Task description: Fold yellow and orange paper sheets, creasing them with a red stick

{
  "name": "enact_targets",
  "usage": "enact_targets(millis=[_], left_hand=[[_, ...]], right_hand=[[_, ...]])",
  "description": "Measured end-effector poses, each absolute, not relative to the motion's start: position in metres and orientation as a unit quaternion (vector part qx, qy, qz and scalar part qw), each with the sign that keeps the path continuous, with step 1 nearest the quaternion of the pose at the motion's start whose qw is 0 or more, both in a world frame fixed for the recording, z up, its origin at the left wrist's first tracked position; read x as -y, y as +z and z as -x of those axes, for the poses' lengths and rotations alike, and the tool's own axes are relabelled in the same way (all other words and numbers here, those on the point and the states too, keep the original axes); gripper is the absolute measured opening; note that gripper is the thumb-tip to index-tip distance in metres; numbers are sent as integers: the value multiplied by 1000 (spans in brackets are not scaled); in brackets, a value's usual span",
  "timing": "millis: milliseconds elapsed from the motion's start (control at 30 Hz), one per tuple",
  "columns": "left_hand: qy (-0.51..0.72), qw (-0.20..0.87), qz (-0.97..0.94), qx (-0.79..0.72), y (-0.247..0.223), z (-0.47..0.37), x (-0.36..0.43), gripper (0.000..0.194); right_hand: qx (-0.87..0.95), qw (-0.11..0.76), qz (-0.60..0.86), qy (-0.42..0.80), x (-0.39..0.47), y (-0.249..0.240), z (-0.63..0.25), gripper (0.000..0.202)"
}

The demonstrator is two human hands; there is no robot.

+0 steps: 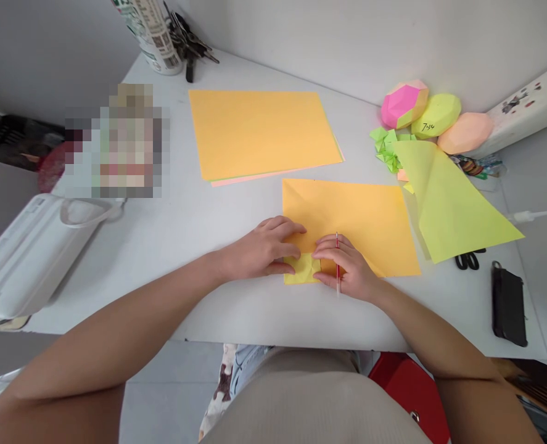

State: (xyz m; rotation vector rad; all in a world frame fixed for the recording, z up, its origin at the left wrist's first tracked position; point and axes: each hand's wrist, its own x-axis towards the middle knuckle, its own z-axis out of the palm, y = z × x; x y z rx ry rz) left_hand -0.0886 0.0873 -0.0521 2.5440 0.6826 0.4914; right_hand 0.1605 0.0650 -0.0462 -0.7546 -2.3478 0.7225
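Note:
A small folded yellow paper (304, 269) lies flat on the near left corner of a larger orange sheet (347, 209). My left hand (266, 250) is at its left edge, thumb and forefinger closed on it and the other fingers curved over the orange sheet. At the right edge, the thumb and fingertips of my right hand (354, 268) touch the same paper. A thin red pen (338, 262) with a clear end is tucked across the fingers of that hand, pointing up and down the view.
An orange-topped stack of paper (264, 132) lies behind. To the right are a folded yellow-green sheet (458, 203), faceted paper shapes (436, 115), black scissors handles (467, 260) and a black case (509, 305). A white machine (37, 253) stands left, with a can (155, 37) and keys (190, 37) behind.

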Motion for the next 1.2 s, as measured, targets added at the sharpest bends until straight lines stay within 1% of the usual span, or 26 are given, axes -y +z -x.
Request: enact_targets(millis=[633,1200], left_hand=[[190,225,-926,-236,-55,89,-89,23],[178,234,-925,-242,-54,89,-89,24]], right_hand=[[879,281,279,265,-65,-47,-161,29],[880,281,278,265,-65,-46,-160,28]])
